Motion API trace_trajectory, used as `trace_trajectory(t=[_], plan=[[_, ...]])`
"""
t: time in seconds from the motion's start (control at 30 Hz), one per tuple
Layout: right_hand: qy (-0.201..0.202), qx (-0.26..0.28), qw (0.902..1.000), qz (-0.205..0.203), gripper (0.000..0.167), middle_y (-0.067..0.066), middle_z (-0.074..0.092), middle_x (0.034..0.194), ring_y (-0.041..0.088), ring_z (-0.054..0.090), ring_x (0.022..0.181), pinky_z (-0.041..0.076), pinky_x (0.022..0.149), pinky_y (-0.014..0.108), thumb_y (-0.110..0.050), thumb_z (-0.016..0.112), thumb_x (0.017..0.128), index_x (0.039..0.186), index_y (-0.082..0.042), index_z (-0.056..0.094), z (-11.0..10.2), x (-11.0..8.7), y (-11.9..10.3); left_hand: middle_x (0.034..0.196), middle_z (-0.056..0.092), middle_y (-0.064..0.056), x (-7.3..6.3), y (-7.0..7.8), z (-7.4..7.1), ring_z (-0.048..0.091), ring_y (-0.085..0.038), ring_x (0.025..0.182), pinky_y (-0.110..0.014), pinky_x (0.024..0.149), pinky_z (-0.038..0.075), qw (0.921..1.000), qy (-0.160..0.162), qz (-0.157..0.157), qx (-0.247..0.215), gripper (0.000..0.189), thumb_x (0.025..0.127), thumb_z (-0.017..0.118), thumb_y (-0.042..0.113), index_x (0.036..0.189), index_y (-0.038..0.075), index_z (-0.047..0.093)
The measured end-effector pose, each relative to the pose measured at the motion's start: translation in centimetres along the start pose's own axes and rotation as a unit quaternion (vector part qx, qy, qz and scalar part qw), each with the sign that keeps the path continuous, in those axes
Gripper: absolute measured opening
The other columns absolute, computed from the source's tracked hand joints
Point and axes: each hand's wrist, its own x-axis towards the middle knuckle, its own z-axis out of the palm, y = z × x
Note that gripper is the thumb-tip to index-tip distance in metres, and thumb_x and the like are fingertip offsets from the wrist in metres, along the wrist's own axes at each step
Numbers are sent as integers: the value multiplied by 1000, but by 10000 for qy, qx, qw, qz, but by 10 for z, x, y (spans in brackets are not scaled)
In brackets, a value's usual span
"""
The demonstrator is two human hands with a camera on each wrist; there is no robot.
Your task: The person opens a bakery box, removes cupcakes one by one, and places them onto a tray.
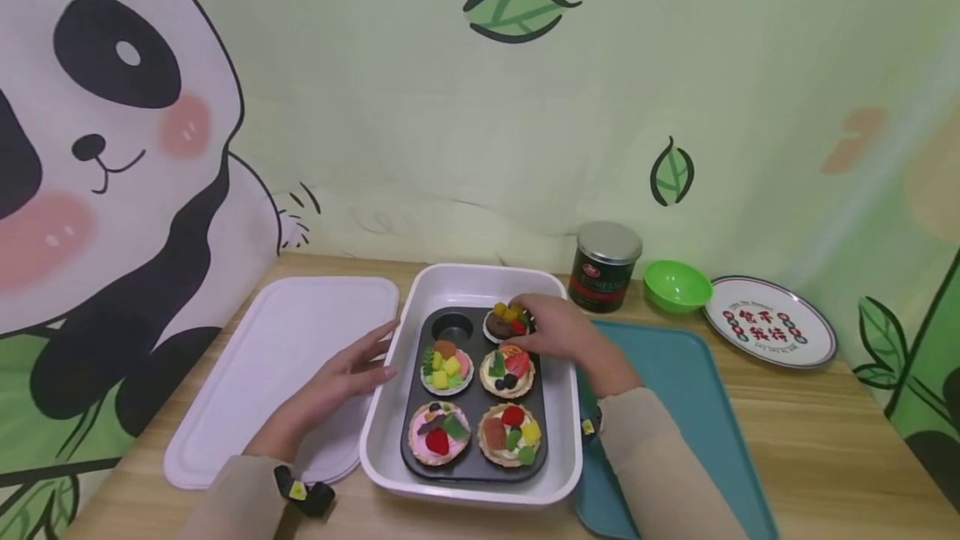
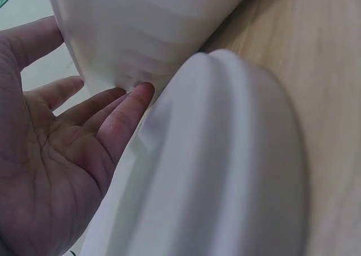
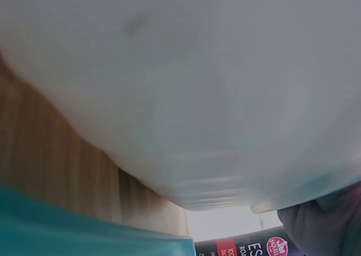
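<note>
A black muffin pan (image 1: 414, 440) lies inside a white deep tray (image 1: 480, 490). My right hand (image 1: 558, 327) reaches over the tray's right wall and grips a chocolate tart (image 1: 498, 325) with yellow and red toppings at the pan's far right cup, thumb and fingers at its edge. Other fruit tarts sit in the pan: a yellow-topped one (image 1: 447, 369), a cream one (image 1: 507, 372), a pink one (image 1: 439, 433) and another cream one (image 1: 510, 435). The far left cup shows its dark inside. My left hand (image 1: 348, 373) touches the tray's left wall with extended fingers; its palm shows in the left wrist view.
A white board (image 1: 277, 373) lies left of the tray and a teal tray (image 1: 667, 390) to the right. Behind stand an espresso tin (image 1: 604, 269) and a green bowl (image 1: 677, 286), beside a white oval plate (image 1: 772, 323). A printed cloth hangs behind the table.
</note>
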Motion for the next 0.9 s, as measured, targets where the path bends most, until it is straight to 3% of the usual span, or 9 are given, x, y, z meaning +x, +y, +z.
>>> trace_trajectory(t=[0.23,0.63,0.9], plan=[[82,38,9999,54,60,5,69,113,20,62,94,57,88,39,-43,83,82,127,-8,65,-3,0,-1,155,43,-17,2,1,2,41,-42,141,-56,103,48,9990,222,284,255,68,95,64,38,157,34,35],[-7,175,9996,239,58,1,70,112,18,62,95,56,90,39,-44,84,80,125,-11,67,5,-3,-3,155,42,-18,-3,-6,5,41,-42,140,-55,102,49,9988,281,230,329,69,96,65,36,158,31,34],[289,33,9996,-25,57,1,70,109,17,63,92,57,87,38,-44,85,79,123,-10,68,3,-3,1,153,44,-20,1,-4,4,43,-43,139,-54,104,47,9982,259,434,322,68,96,65,34,158,30,35]])
